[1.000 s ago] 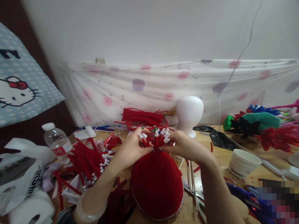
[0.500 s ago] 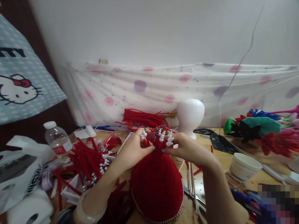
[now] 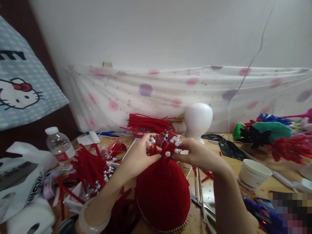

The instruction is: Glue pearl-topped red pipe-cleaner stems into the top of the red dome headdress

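A red domed headpiece with a row of pearly beads round its lower edge stands in the bottom middle. Red stems tipped with white, green and blue beads rise from its top. My left hand pinches red stems at the left side of this bunch, with white beads above the fingers. At the right side, my right hand has its fingers closed around the stems near white beads. Its fingertips are partly hidden by the bunch.
A white foam head stands behind my right hand. Left are a plastic bottle and red beaded stems. Scissors, a paper cup and colourful fuzzy flowers lie right.
The white beads near my right hand have shifted and spread, and one now sits lower at the middle of the bunch. Both hands stay in nearly the same place.
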Motion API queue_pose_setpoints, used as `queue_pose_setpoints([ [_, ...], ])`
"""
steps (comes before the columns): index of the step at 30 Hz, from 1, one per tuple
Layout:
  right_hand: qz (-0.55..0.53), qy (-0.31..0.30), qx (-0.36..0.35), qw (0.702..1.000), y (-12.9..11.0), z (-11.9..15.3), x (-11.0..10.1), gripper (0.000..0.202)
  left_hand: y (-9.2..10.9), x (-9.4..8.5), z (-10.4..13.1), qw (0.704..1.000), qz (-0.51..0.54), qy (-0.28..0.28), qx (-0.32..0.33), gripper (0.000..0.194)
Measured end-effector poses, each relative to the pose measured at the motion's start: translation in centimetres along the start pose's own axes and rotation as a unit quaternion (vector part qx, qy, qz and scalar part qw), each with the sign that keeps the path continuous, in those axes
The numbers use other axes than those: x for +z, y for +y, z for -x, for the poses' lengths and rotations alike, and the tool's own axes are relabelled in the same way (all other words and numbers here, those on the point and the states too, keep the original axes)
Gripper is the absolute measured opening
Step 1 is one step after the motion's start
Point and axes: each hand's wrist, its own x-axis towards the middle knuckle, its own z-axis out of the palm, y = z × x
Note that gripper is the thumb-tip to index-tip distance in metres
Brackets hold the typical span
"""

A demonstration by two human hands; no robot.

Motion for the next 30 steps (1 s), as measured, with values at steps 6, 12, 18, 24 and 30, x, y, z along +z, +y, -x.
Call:
queue_pose_setpoints([
  [6,0.005,-0.017,0.007,1.000,-0.4,0.2,0.0,0.034,0.3,0.3,-0.1,1.000,-0.006,0.028,-0.002,0.049],
  [12,0.079,0.048,-0.012,0.996,-1.1,-0.1,0.7,0.045,0.7,0.4,0.1,0.999,-0.015,0.033,0.022,0.052],
  [18,0.085,0.067,-0.015,0.994,-1.4,-0.2,0.7,0.012,1.0,0.4,0.4,0.999,-0.006,0.027,0.045,0.063],
  [24,0.061,0.046,-0.028,0.997,-1.7,-0.1,0.6,0.015,1.1,0.4,0.6,0.995,-0.024,0.033,0.094,0.072],
  [30,0.063,0.047,-0.006,0.997,-1.4,-0.2,0.6,0.015,1.1,0.7,0.5,0.989,-0.048,0.068,0.120,0.037],
])
